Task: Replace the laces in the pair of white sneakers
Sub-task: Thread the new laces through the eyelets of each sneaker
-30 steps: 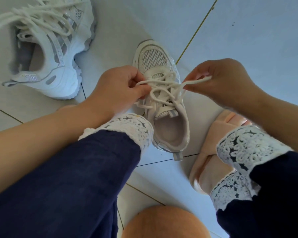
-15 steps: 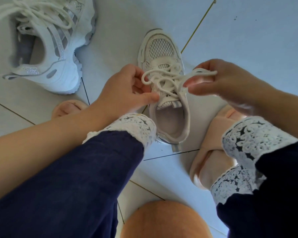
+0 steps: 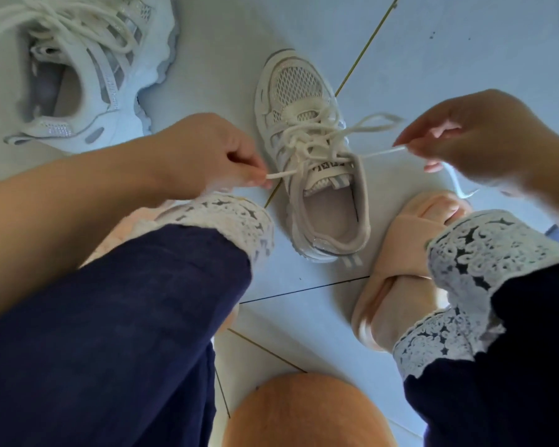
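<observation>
A small cream sneaker (image 3: 323,221) stands on the tiled floor between my feet, toe pointing away. Its off-white lace (image 3: 317,140) lies crossed and looped over the tongue. My left hand (image 3: 207,153) pinches one lace end at the shoe's left side. My right hand (image 3: 471,137) pinches the other lace end to the right, and that strand runs taut from the eyelets. A loose loop of the lace hangs between the shoe and my right hand. A larger white sneaker (image 3: 88,69) with loose thick laces lies on its side at the upper left.
My legs in navy trousers with white lace cuffs fill the lower corners. My feet wear pink slippers (image 3: 400,253) on either side of the small shoe. A round orange stool edge (image 3: 307,414) shows at the bottom. Pale floor tiles (image 3: 465,43) stretch beyond.
Both hands have drawn apart, left hand down and left, right hand out to the right, each pulling a lace end away from the shoe. The strands have stretched out.
</observation>
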Available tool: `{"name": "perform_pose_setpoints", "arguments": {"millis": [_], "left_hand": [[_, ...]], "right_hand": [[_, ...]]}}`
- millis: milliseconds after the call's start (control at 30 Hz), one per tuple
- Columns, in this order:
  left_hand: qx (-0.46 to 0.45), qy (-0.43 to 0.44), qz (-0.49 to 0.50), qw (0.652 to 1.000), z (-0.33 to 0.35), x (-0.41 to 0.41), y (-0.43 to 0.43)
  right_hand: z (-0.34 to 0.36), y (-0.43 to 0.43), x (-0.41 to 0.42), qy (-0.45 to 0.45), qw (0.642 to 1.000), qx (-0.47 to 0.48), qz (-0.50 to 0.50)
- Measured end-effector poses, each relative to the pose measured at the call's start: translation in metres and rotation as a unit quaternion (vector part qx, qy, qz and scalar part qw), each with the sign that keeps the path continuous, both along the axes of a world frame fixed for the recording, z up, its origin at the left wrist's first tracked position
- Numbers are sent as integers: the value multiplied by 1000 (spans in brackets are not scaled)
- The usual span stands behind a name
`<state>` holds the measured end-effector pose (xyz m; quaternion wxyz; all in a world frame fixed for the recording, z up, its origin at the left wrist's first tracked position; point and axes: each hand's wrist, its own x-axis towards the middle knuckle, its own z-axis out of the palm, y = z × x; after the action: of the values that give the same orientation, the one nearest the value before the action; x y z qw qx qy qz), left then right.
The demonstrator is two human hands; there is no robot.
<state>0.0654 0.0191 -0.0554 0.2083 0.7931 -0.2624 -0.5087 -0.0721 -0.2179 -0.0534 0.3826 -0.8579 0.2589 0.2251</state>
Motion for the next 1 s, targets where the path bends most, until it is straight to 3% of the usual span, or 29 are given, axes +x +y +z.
{"name": "perform_pose_setpoints", "arguments": {"millis": [233, 367, 500, 633, 800, 900, 1000], "left_hand": [[91, -41, -132, 986, 0, 34, 36], [45, -68, -149, 986, -2, 18, 9], [-33, -91, -84, 992, -5, -15, -23], [-51, -151, -73, 984, -12, -23, -36], [-52, -112, -65, 990, -11, -13, -25], [-42, -98, -36, 994, -9, -1, -4], [-27, -99, -6, 995, -12, -2, 1]], "right_hand": [[-3, -22, -6, 14, 996, -83, -33], [-7, 7, -1, 24, 997, 68, -10], [-9, 24, 1, 21, 981, 192, 1], [-10, 30, 7, -10, 994, 95, 49], [-12, 29, 8, -19, 989, -15, 149], [-6, 5, -2, -35, 998, 42, 7], [-6, 4, -6, -9, 996, 38, 81]]}}
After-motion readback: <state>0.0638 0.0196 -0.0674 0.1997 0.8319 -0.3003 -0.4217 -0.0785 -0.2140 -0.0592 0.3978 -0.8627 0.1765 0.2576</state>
